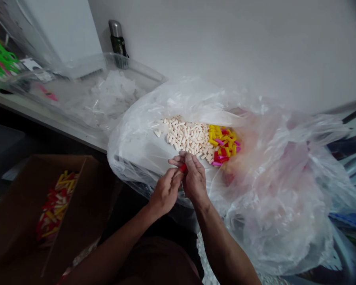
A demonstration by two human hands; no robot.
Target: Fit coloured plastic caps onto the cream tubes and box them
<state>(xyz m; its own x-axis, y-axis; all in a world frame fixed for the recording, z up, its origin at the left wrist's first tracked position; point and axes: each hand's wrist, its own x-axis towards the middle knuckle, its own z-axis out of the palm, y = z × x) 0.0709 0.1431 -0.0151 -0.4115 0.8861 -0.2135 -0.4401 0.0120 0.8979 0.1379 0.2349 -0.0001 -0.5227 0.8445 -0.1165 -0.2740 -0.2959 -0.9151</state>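
Note:
My left hand (165, 191) is closed around a small red plastic tube (183, 168), whose end shows between the two hands. My right hand (195, 178) meets it from the other side, thumb and fingers pinched together near the tube; what lies between those fingertips is hidden. Just beyond the fingers is a heap of small off-white cylindrical plugs (187, 136), spread on the clear plastic bag (148, 152). To their right lies a pile of short yellow, red and pink tubes (224, 142), partly covered by the bag's folds.
An open cardboard box (14, 221) at lower left holds yellow, red and whitish pieces (56, 206). Left of the bag stands a clear plastic bin (77, 91) with crumpled film. Behind it is a dark flask (117, 39) by the wall. Bunched plastic (284, 213) fills the right.

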